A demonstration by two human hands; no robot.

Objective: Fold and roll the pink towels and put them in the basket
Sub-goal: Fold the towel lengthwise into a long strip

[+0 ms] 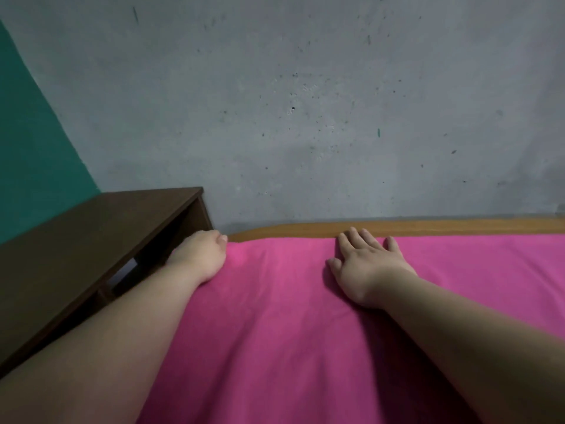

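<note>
By the grey wall (305, 102) our pink towel (275, 316) spans the bench (428, 228); left hand (200, 257) grips its far corner; right hand (367, 264) flat, fingers (363, 235) spread.

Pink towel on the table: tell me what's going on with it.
A person has the towel spread out flat over a wooden table against a grey wall. The left hand curls round the towel's far left corner, beside a dark brown shelf. The right hand lies flat on the towel near its far edge, fingers spread. The towel is not yet folded or rolled, and no basket is in view.
</note>
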